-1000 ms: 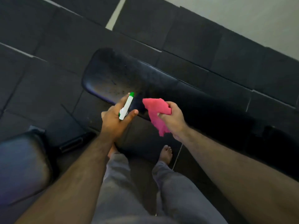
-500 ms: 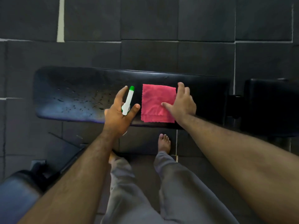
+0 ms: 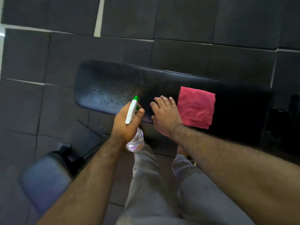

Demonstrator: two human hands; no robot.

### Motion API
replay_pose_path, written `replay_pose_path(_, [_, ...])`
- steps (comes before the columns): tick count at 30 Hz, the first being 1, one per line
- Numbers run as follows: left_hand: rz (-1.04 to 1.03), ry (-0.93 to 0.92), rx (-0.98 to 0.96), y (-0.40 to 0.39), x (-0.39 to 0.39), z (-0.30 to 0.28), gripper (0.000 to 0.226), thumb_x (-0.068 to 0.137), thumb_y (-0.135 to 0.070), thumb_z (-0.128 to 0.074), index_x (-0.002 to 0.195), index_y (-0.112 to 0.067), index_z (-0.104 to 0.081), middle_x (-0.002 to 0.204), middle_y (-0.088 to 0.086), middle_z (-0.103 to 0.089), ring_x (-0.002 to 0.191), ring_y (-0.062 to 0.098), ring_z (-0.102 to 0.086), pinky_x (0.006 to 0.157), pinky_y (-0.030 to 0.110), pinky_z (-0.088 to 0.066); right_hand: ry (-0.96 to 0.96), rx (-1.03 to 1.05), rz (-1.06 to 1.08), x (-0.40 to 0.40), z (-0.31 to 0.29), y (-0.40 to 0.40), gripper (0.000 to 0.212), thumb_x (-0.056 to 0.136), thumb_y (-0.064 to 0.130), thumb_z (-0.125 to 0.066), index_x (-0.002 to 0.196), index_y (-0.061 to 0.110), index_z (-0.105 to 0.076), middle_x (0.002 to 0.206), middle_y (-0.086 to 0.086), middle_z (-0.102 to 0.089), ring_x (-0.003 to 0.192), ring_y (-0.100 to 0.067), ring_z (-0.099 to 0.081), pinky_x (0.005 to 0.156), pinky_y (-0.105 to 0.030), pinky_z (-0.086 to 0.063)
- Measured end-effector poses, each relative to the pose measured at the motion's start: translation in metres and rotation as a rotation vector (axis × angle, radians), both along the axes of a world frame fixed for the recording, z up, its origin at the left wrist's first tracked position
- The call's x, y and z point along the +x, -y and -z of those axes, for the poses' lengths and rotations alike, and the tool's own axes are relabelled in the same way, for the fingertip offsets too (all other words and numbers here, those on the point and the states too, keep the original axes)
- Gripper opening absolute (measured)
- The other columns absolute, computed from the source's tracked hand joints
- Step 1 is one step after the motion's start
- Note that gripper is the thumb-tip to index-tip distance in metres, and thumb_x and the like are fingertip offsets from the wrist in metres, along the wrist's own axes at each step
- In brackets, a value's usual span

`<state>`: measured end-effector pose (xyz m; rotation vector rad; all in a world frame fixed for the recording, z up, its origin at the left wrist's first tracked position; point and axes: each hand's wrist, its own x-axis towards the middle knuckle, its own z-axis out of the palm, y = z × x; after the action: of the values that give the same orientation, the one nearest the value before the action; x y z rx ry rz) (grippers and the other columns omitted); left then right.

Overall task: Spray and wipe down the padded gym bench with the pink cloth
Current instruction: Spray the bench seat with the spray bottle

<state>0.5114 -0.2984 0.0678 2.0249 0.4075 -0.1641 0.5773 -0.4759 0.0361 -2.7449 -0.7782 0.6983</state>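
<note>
Right hand [image 3: 164, 117] has released the pink cloth [image 3: 196, 108], now flat, empty; left hand [image 3: 126, 125] clasps spray bottle [image 3: 132, 111]. Risk: overspray soaking cloth.

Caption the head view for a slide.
Left hand aims spray bottle at bench; pink cloth lies flat.

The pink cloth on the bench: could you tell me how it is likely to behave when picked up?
The pink cloth lies folded and creased on the bench, so it will probably go limp and unfold. It looks thin, so likely light. Pushed over the droplets, it may drag.
</note>
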Motion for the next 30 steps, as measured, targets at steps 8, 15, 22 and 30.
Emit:
replay_pose_path(8, [-0.415,-0.125,-0.067,-0.149,-0.054,0.026,0.016,0.097,-0.052,-0.07,0.105,-0.041,-0.077,0.081,-0.018,-0.07,0.077,0.007,-0.06,0.079,0.037,-0.052,-0.021,-0.009,-0.201,0.002,0.024,-0.176,0.084,0.103,0.042,-0.056,0.171,0.017,-0.012,0.18,-0.009,-0.006,0.166,-0.032,-0.002,0.133,-0.054,-0.006])
replay_pose_path(15, [-0.261,-0.342,0.162,-0.222,-0.057,0.059,0.063,0.094,-0.082,-0.043,0.087,-0.024,-0.067,0.071,-0.004,-0.066,0.073,0.013,-0.063,0.071,0.039,-0.049,-0.148,-0.094,-0.17,0.004,0.048,-0.231,0.071,0.108,0.049,-0.048,0.17,0.034,-0.018,0.18,-0.001,0.005,0.165,-0.038,0.009,0.129,-0.064,-0.006])
replay_pose_path(22, [-0.134,-0.432,0.293,-0.237,-0.032,0.072,0.066,0.104,-0.075,-0.044,0.064,-0.023,-0.049,0.063,-0.004,-0.058,0.064,0.019,-0.058,0.061,0.038,-0.04,-0.13,-0.123,-0.161,-0.001,0.051,-0.231,0.068,0.11,0.044,-0.044,0.171,0.033,-0.014,0.18,-0.002,0.007,0.165,-0.036,0.01,0.132,-0.061,-0.006])
replay_pose_path(30, [-0.11,-0.437,0.372,-0.263,0.002,0.074,0.064,0.105,-0.078,-0.039,0.075,-0.023,-0.051,0.074,-0.002,-0.061,0.08,0.031,-0.063,0.069,0.038,-0.039,-0.12,-0.14,-0.155,-0.004,0.047,-0.235,0.069,0.11,0.043,-0.042,0.171,0.033,-0.012,0.18,-0.002,0.01,0.165,-0.037,0.012,0.131,-0.062,-0.006])
